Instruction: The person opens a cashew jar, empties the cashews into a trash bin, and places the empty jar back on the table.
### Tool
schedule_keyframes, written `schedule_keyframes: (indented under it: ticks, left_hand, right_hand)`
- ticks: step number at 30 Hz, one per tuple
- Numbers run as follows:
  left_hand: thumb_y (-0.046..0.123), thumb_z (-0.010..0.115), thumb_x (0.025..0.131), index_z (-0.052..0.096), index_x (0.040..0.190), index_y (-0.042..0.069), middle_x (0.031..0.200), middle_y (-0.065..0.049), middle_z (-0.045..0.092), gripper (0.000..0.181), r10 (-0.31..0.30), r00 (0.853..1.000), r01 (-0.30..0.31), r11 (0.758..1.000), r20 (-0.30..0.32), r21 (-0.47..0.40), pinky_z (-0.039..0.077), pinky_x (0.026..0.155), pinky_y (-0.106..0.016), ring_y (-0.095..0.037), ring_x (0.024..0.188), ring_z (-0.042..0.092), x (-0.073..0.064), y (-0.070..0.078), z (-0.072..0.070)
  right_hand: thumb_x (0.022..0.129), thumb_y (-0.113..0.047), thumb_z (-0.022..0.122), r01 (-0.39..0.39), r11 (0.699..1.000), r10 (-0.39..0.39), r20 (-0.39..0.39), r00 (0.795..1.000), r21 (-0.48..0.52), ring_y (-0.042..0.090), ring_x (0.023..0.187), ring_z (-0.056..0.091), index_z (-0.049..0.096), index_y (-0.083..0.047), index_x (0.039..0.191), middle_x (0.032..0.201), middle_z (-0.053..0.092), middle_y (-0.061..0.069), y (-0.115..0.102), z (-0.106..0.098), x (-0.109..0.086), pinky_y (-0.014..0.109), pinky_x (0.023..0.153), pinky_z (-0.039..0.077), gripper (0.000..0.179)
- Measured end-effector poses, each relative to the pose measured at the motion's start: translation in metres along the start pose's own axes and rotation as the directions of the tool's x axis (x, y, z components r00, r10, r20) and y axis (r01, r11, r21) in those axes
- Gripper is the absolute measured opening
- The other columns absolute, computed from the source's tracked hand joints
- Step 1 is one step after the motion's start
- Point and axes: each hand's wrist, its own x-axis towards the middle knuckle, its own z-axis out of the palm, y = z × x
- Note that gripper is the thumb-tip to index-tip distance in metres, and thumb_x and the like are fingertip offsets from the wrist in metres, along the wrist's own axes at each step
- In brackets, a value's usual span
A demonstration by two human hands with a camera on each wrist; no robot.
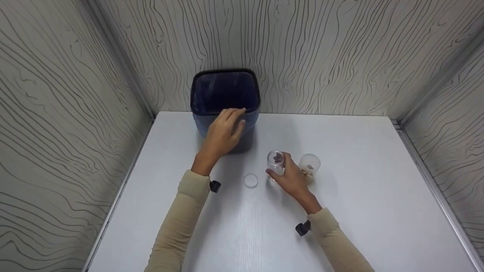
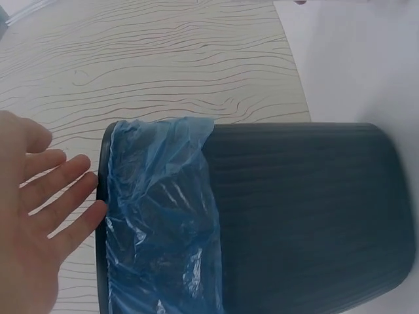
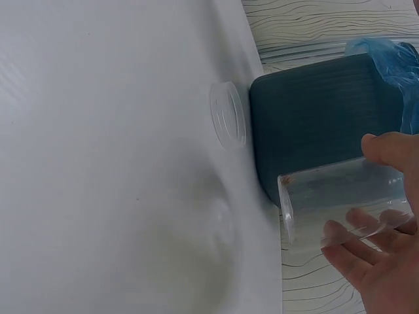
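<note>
My left hand (image 1: 224, 133) is at the front rim of a dark bin (image 1: 244, 141), its fingers extended and apart. In the left wrist view the fingertips come right up to the rim, beside a blue plastic bag (image 2: 163, 216) folded over the edge. A clear plastic jar (image 3: 327, 190) is gripped in my right hand (image 1: 292, 177), thumb on one side and fingers on the other. The fingers show through its wall. Just right of that hand stands another clear jar (image 1: 311, 161) with pale pieces in it, partly hidden by the hand.
A clear round lid (image 1: 250, 181) lies on the white table (image 1: 355, 211) between the two arms, in front of the bin. Behind the bin rises a wood-grain patterned wall (image 1: 302, 56), and similar panels close in the left and right sides.
</note>
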Motion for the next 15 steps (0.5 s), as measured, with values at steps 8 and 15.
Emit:
schedule_keyframes:
  ticks: [8,15]
  left_hand:
    - [0.017,0.062,0.108,0.069,0.138,0.005,0.133,-0.009,0.071,0.032,-0.013,1.000,0.013,0.999,0.014,-0.032,0.056,0.107,-0.038,-0.025,0.124,0.066,-0.004,0.004,0.010]
    - [0.015,0.062,0.108,0.069,0.137,0.004,0.134,-0.009,0.071,0.032,-0.035,0.998,0.038,0.997,0.050,-0.061,0.056,0.107,-0.039,-0.025,0.124,0.066,-0.008,0.007,0.020]
  right_hand:
    - [0.093,-0.032,0.085,-0.007,1.000,0.007,0.003,1.000,0.023,0.042,0.135,0.064,0.049,-0.007,0.148,0.146,0.064,0.022,0.007,0.008,-0.005,0.056,0.110,0.054,0.071]
    - [0.093,-0.032,0.084,-0.030,0.999,0.029,0.017,0.999,0.037,0.043,0.138,0.061,0.047,-0.007,0.150,0.150,0.061,0.022,0.011,0.013,-0.009,0.057,0.114,0.051,0.072]
